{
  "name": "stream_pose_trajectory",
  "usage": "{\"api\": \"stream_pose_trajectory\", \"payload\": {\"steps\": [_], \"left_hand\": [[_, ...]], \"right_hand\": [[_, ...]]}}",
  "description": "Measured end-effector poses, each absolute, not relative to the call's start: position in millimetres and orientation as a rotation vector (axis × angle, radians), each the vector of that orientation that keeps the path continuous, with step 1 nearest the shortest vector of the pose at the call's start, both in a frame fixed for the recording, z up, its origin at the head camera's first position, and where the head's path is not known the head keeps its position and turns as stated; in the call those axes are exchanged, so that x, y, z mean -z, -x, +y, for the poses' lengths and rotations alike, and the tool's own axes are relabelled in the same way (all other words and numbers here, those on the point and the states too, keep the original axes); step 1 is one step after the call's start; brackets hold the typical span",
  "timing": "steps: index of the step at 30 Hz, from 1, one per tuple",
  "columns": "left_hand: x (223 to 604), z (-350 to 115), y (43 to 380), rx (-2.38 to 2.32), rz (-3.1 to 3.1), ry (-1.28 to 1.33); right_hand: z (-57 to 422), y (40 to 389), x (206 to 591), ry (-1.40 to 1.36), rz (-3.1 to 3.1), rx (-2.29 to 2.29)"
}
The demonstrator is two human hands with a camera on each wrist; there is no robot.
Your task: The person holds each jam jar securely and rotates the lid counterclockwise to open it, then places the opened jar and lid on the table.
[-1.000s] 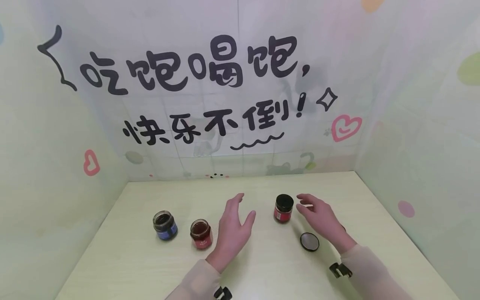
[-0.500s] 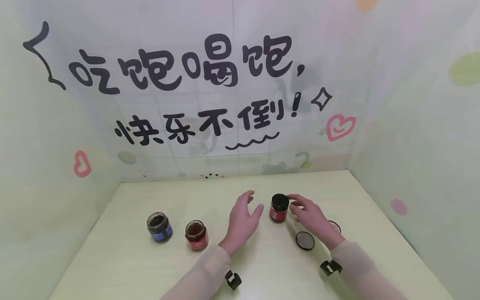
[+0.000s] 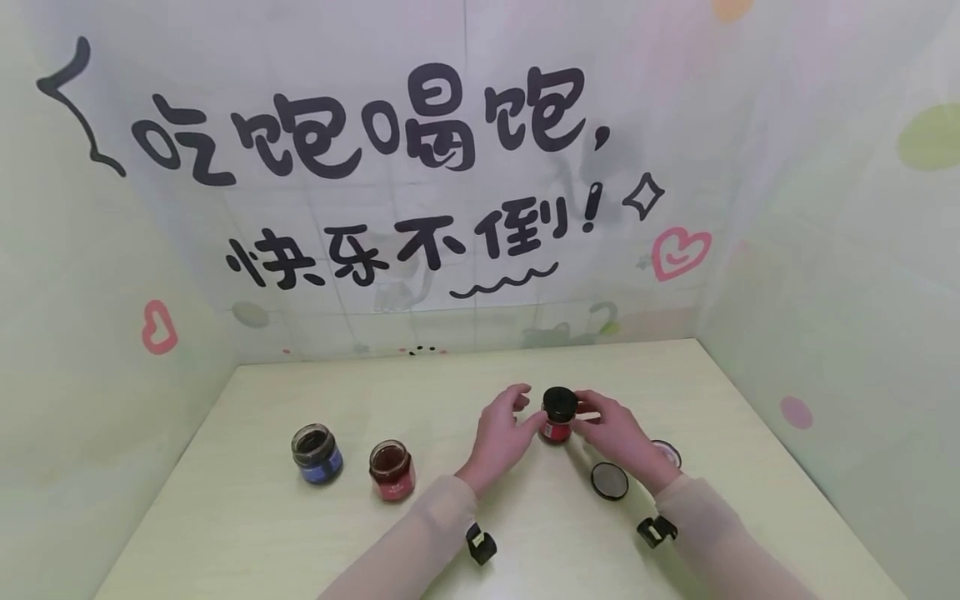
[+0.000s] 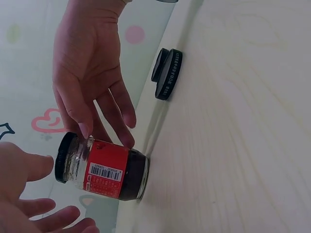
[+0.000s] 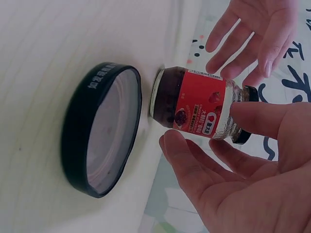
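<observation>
Nearest me, loose lid [image 3: 609, 482] lies liner-up on bench [image 3: 247, 542]. To left, open red-labelled jar [image 3: 392, 473] stands upright; just beyond it, open blue-labelled jar [image 3: 317, 456], also upright. Second lid [image 3: 667, 452] partly hidden behind loose lid's far side. Farther on, my left hand [image 3: 502, 433] spread — fingers parted, thumb just beside capped jar [image 3: 555, 431]. My right hand [image 3: 615, 429] loosely spread about jar's other side, thumb by its neck — cannot tell how firmly it touches. Capped jar upright on bench between hands. Behind, wall [image 3: 420, 192] with black lettering [image 3: 441, 108].
</observation>
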State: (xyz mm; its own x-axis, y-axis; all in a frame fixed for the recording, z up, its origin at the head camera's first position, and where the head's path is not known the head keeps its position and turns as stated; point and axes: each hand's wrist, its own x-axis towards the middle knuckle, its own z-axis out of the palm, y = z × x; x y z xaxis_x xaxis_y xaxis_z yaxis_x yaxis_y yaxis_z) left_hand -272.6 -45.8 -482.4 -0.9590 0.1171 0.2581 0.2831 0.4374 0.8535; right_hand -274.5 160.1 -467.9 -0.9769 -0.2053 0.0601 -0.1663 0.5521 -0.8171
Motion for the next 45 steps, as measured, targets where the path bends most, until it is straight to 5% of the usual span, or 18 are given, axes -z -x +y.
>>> {"api": "stream_pose_trajectory", "payload": {"steps": [45], "left_hand": [[497.6,-44.6,293.5,1.516,-2.641,0.531]], "right_hand": [[166.0,288.1,478.2,0.401,2.798,1.273]]}}
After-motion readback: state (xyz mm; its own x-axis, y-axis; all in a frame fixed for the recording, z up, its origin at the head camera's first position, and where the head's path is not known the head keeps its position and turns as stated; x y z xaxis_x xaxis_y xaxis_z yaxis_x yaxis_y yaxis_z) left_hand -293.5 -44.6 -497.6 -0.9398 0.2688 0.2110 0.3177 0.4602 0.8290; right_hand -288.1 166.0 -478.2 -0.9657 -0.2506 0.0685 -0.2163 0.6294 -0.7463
